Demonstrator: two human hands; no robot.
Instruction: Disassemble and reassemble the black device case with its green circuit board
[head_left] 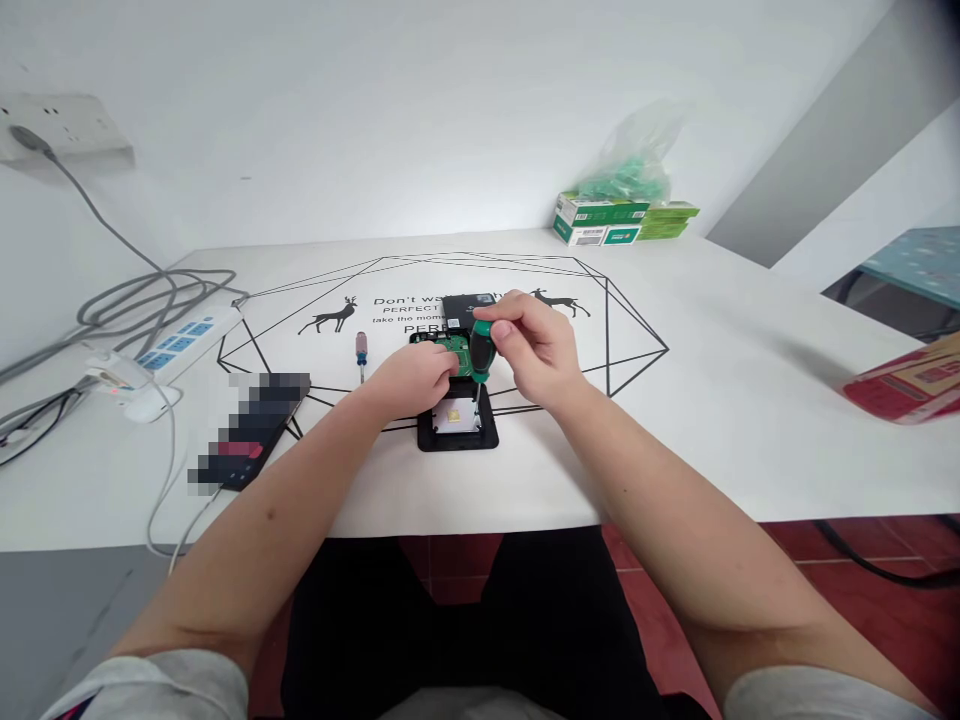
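My right hand [536,345] is closed around the handle of a green and black screwdriver [482,350], whose shaft points down to the right side of a black casing [459,440] with a white plate inside. My left hand [416,378] has its fingers bent together on a green circuit board [459,348] in a black housing, just behind the casing. The hand covers much of the board's left side. Partly under my right fingers, behind the board, lies a flat black rectangular piece [459,311] with a small white label.
A second screwdriver [361,352] lies left of my left hand. Further left are a phone [262,425], partly pixelated, a power strip [184,340] and coiled cables [142,290]. Green-white boxes [600,222] with a plastic bag stand at the back; a red package [904,385] lies right.
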